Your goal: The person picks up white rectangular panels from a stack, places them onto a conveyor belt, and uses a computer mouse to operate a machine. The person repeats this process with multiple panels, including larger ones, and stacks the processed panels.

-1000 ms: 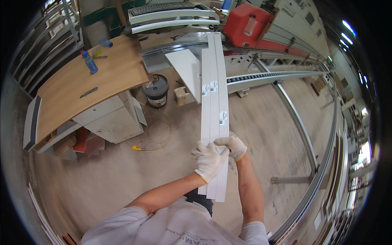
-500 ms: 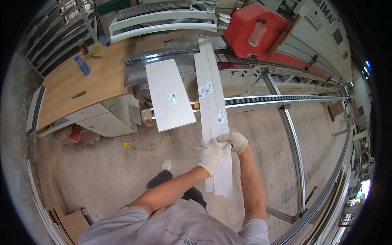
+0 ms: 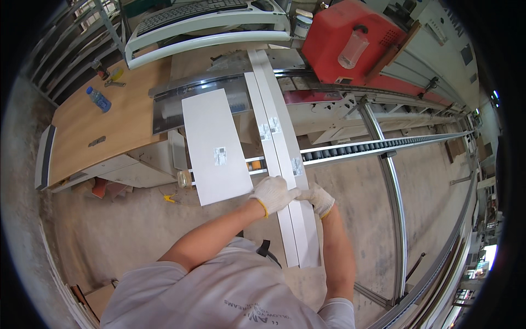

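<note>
White long panels (image 3: 279, 148) are gripped by the gloved left hand (image 3: 272, 193) and right hand (image 3: 317, 198), both closed on them, far ends resting on the roller conveyor (image 3: 383, 145). Just beside lies a wider white board (image 3: 216, 145); beyond, a red machine (image 3: 350, 38); left, a wooden desk (image 3: 93, 126) with a bottle (image 3: 98, 99).

White knit gloves with yellow cuffs on both hands, bare forearms, light grey short-sleeved T-shirt
</note>
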Demonstrator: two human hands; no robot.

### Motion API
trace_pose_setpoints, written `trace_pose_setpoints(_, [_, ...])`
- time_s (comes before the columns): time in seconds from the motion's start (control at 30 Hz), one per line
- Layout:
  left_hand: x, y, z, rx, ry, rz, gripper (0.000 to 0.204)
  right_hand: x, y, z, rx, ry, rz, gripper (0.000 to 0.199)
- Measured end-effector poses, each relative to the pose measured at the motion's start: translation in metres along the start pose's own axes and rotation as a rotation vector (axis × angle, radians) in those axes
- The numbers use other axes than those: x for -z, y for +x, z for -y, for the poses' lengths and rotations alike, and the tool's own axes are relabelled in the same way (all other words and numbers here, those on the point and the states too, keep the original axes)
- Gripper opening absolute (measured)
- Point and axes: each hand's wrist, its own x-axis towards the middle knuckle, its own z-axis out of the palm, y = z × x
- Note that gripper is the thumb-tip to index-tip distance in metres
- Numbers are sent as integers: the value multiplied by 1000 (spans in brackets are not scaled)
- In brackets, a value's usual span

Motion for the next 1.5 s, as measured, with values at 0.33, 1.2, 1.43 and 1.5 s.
trace_pose_setpoints(0.33, [56, 159, 142, 113, 675, -179, 37, 57, 97, 51, -72, -132, -119, 52])
trace_pose_setpoints(1.2, [78, 317, 295, -451, 691, -581, 28, 146, 73, 5, -279, -532, -220, 63])
trace_pose_setpoints(1.43, [73, 331, 319, -282, 668, -563, 27, 112, 198, 116, 183, -864, -708, 61])
trace_pose_setpoints(1.5, [78, 323, 321, -272, 817, -576, 30, 106, 265, 149, 384, -860, -688, 73])
